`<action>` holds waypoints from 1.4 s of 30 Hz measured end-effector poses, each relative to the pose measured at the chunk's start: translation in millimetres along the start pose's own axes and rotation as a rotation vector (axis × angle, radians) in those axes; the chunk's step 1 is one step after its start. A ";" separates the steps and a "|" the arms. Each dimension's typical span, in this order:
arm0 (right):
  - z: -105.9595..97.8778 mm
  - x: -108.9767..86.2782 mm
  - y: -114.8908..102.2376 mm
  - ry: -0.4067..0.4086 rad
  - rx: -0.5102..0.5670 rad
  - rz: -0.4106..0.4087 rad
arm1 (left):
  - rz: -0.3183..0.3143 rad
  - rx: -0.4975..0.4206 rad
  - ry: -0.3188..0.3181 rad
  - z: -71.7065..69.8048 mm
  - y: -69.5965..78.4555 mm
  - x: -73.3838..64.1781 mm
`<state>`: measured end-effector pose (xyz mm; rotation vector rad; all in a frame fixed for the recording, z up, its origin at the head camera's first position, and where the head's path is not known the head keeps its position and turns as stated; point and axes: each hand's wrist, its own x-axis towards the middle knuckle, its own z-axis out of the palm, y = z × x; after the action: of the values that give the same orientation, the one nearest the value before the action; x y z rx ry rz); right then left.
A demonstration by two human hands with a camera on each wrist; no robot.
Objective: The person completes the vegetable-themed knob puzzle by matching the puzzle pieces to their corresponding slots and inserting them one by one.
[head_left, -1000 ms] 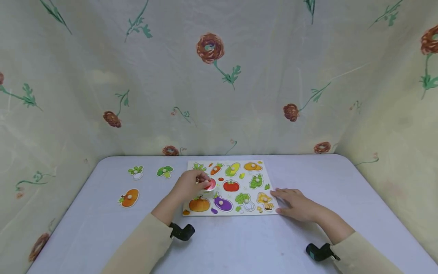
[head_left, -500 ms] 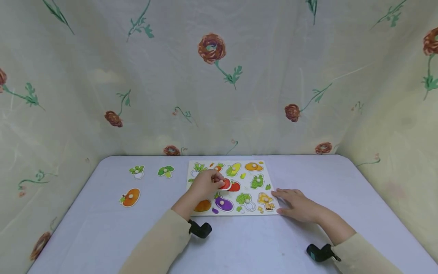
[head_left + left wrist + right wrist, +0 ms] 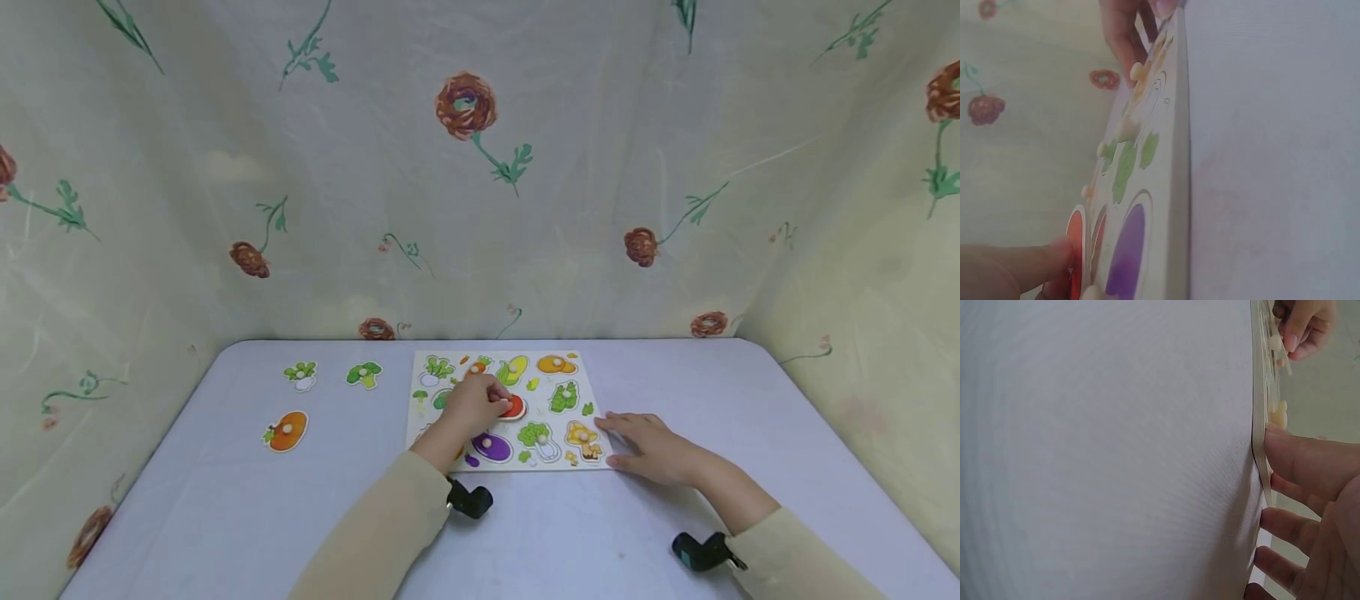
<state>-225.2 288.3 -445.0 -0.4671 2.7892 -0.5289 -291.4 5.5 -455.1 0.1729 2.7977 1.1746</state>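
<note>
Thumb and fingers of the left hand (image 3: 476, 404) pinch a red piece (image 3: 516, 408) in the head view, over the middle of the picture board (image 3: 538, 407). What shows of the piece reaches from the fingertips toward the board's right edge, and its long axis seems to run along the board's length — the hand covers the rest, so that is uncertain. The left hand is plainly the nearer one; the right hand (image 3: 651, 450) rests, fingers extended, at the board's right edge. Left of the board, well apart, lie an orange piece (image 3: 287, 431), a broccoli piece (image 3: 364, 375) and a radish piece (image 3: 301, 377).

From the left wrist, the red piece hangs a narrow gap off the board's face, beside a red shape (image 3: 1099, 237) on it. That offset looks like the relation that counts — close, nearly parallel, apparently not seated.

Seen from the right wrist, the right hand's thumb and fingertips meet the board's edge, fingers slightly parted; farther along the board, the left hand's tips close on something thin.
</note>
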 end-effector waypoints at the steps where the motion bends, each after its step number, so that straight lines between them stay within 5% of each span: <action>1: 0.1 0.1 0.4 0.000 0.000 -0.001 | -0.006 0.002 0.007 1.5 0.1 0.9; 10: -1.6 -0.6 0.2 0.003 -0.012 -0.024 | -0.077 0.035 0.037 11.4 1.9 2.9; 26: -1.5 -0.7 -1.1 0.002 -0.009 -0.021 | -0.065 0.058 0.082 15.1 2.0 0.9; 42: 0.1 1.2 2.5 0.006 -0.008 -0.035 | -0.023 0.040 0.133 -16.7 -13.9 -19.1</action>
<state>-227.0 290.0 -446.4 -0.5182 2.7943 -0.5276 -275.7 -18.6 -452.4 0.0679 2.9307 1.1664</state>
